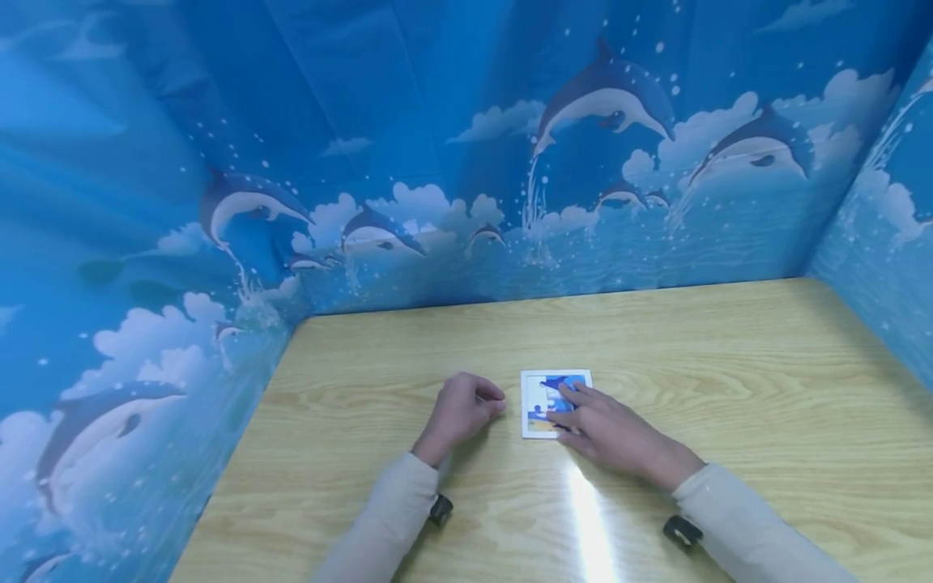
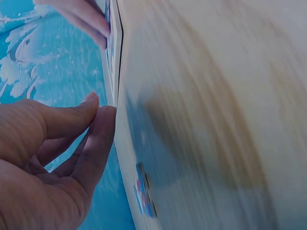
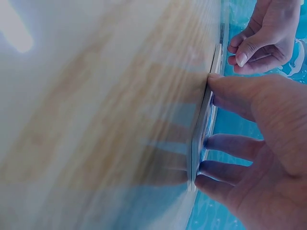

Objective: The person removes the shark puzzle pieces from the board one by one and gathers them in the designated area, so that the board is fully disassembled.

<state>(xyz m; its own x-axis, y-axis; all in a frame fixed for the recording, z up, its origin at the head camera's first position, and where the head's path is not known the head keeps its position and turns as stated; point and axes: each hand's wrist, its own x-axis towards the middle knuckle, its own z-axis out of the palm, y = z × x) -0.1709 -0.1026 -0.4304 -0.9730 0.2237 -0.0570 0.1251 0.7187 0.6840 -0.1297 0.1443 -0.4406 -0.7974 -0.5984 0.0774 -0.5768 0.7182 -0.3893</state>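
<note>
A small square jigsaw puzzle in a white frame [image 1: 534,433] lies flat on the table, partly filled with blue and yellow pieces. My right hand [image 1: 612,429] rests on its right side, with fingers spread over the pieces and the thumb at the near edge. In the right wrist view the fingers [image 3: 230,143] look fairly straight against the puzzle. To the left of the frame, my left hand [image 1: 462,409] hovers low, thumb and forefinger close together; nothing shows between them. A loose puzzle piece [image 2: 144,191] lies on the table near that hand in the left wrist view.
The wood-grain table [image 1: 729,380] reaches back to a blue curtain [image 1: 452,162] printed with dolphins, which also hangs along the left and right sides. Black wrist straps [image 1: 683,532] show below both sleeves. A bright light reflection [image 1: 592,518] falls in front of the puzzle.
</note>
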